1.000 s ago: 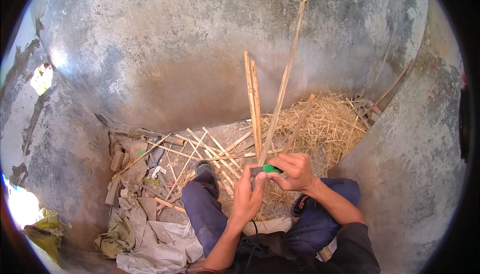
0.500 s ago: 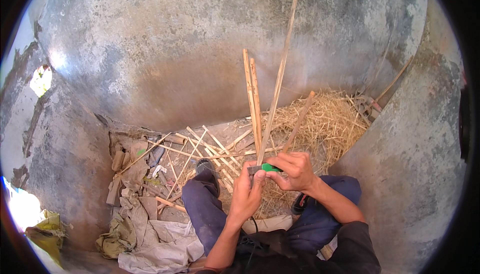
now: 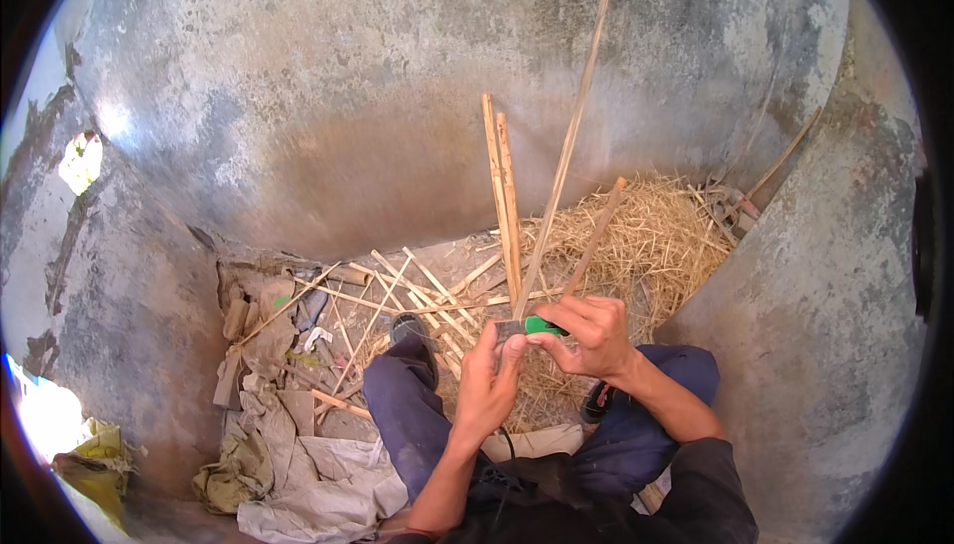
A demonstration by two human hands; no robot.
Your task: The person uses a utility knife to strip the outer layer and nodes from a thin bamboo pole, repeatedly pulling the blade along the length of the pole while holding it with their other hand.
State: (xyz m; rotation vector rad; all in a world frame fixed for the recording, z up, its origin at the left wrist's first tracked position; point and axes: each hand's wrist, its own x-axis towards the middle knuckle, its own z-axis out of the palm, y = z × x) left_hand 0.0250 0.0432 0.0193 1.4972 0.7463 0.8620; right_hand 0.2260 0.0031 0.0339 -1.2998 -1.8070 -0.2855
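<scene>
In front of me a long, thin bamboo strip [image 3: 571,147] slants up and to the right, its lower end at my hands. My left hand [image 3: 486,387] is closed, pinching that lower end between thumb and fingers. A knife with a green handle [image 3: 543,325] is in my right hand [image 3: 588,336], fingers curled round it. Its broad grey blade [image 3: 510,329] points left and lies against the strip at my left fingertips. How far the strip runs below the blade is hidden by my fingers.
Two upright sticks [image 3: 503,196] and a shorter stick [image 3: 596,236] rise beyond my hands. Behind them lies a pile of straw-like shavings [image 3: 646,231]. Cut strips [image 3: 432,301] litter the floor ahead. Crumpled sacking [image 3: 328,484] spreads at left. A curved grey wall [image 3: 378,97] encloses the space.
The bamboo strip's top has swung a little to the right. My right hand and the knife have shifted slightly up and to the right; my left hand has barely moved.
</scene>
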